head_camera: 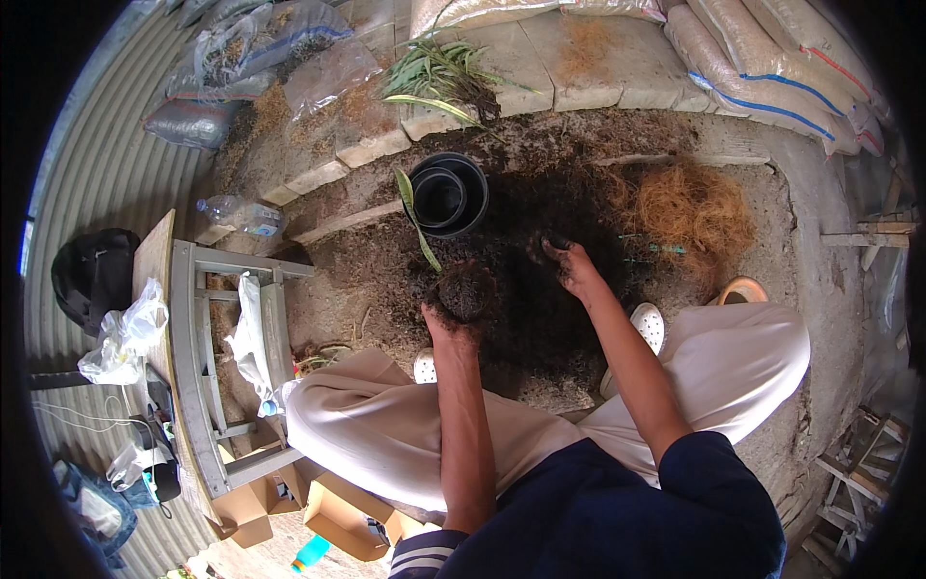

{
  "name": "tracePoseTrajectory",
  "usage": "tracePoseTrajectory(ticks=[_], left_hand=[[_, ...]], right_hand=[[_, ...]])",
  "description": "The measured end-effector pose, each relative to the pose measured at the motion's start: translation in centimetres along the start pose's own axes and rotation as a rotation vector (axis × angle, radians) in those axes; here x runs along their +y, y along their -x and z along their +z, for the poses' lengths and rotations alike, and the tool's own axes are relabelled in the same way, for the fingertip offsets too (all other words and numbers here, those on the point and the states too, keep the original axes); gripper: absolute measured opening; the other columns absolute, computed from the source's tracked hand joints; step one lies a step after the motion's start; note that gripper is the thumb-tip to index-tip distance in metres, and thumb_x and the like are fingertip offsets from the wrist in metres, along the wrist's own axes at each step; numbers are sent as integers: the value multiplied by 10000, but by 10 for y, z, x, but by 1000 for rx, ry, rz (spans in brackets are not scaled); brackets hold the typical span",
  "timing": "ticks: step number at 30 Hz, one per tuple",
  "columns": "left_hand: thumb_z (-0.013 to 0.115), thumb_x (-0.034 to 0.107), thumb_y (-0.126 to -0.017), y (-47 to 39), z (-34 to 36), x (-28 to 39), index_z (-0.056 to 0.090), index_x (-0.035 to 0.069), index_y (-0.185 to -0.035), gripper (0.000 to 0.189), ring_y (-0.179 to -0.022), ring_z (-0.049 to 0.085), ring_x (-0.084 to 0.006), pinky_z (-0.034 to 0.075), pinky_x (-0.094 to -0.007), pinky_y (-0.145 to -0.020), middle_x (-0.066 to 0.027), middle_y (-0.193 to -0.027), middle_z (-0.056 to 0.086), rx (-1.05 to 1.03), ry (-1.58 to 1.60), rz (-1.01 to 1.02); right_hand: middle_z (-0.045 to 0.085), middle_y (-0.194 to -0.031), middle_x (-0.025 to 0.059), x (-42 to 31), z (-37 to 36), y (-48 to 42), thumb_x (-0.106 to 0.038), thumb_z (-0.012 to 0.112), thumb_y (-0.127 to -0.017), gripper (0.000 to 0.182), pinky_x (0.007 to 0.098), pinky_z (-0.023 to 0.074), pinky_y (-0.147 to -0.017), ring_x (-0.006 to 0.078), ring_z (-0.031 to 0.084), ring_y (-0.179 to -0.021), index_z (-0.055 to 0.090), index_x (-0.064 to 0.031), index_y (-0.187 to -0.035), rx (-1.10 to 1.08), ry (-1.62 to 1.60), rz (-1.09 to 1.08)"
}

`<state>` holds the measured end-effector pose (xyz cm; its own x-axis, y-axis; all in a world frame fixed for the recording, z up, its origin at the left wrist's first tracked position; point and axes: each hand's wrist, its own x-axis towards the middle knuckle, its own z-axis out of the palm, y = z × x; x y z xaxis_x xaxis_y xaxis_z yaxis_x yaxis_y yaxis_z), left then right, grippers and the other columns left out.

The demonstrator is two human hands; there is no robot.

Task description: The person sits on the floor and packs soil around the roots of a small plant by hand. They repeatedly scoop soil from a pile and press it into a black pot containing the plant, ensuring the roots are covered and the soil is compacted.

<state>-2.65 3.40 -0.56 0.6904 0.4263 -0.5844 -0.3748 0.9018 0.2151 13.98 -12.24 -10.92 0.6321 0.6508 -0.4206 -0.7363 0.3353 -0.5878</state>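
Observation:
My left hand (450,316), dark with soil, holds a round root ball (465,292) of dark soil. A single variegated snake plant leaf (417,221) stands out from beside the root ball and lies against the rim of the black plastic pots (448,194), one nested inside the other. To the right, my right hand (564,260) is over the dark loose soil (535,318), its fingers smeared with soil. Its fingers are curled and partly apart; whether they hold a pinch of soil cannot be told.
Orange-brown coconut fibre (691,210) lies at the right. Beyond the pots, uprooted snake plants (441,72) rest on concrete blocks (514,65). Filled sacks (759,72) are stacked at the upper right. A metal-framed table (184,347) and a plastic bottle (242,216) are at the left.

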Motion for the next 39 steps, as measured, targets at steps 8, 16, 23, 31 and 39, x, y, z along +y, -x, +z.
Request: tracePoseTrajectory(ticks=[8, 16, 23, 31, 39], left_hand=[[381, 266, -857, -1, -3, 2, 565, 30, -1053, 358, -912, 597, -358, 505, -486, -808, -167, -1003, 616, -5, 1, -16], [388, 271, -852, 1, -1, 1, 563, 23, -1053, 365, -927, 587, -354, 499, -485, -814, -165, -1021, 608, -4, 35, -17], [382, 270, -856, 1, 2, -1, 563, 18, -1053, 368, -933, 584, -356, 498, -484, -816, -166, -1020, 608, 2, 9, -16], [384, 267, -855, 1, -2, 1, 575, 33, -1036, 352, -911, 596, -355, 500, -485, -810, -154, -992, 622, -13, 20, -23], [389, 257, -844, -3, -7, 2, 577, 39, -1030, 342, -894, 605, -354, 511, -482, -789, -156, -992, 624, -24, 19, -27]], right_hand=[[597, -1088, 164, -1, -3, -2, -75, 591, -874, 231, 359, 524, -887, 254, 607, -992, 548, 55, -1060, -8, -94, 28], [601, -1062, 167, 0, 1, -2, -47, 583, -872, 231, 360, 530, -876, 258, 617, -957, 546, 62, -1071, -4, -50, 36], [595, -1060, 168, 3, -13, -7, -15, 582, -862, 243, 359, 522, -890, 262, 607, -974, 533, 86, -1077, 1, 20, 28], [597, -1059, 168, 2, -4, -4, -22, 575, -868, 240, 356, 521, -887, 262, 605, -976, 535, 81, -1080, 8, -20, 34], [616, -1021, 128, -4, -2, -7, -25, 554, -880, 159, 353, 530, -855, 227, 613, -944, 576, 44, -1021, 102, -226, 108]])
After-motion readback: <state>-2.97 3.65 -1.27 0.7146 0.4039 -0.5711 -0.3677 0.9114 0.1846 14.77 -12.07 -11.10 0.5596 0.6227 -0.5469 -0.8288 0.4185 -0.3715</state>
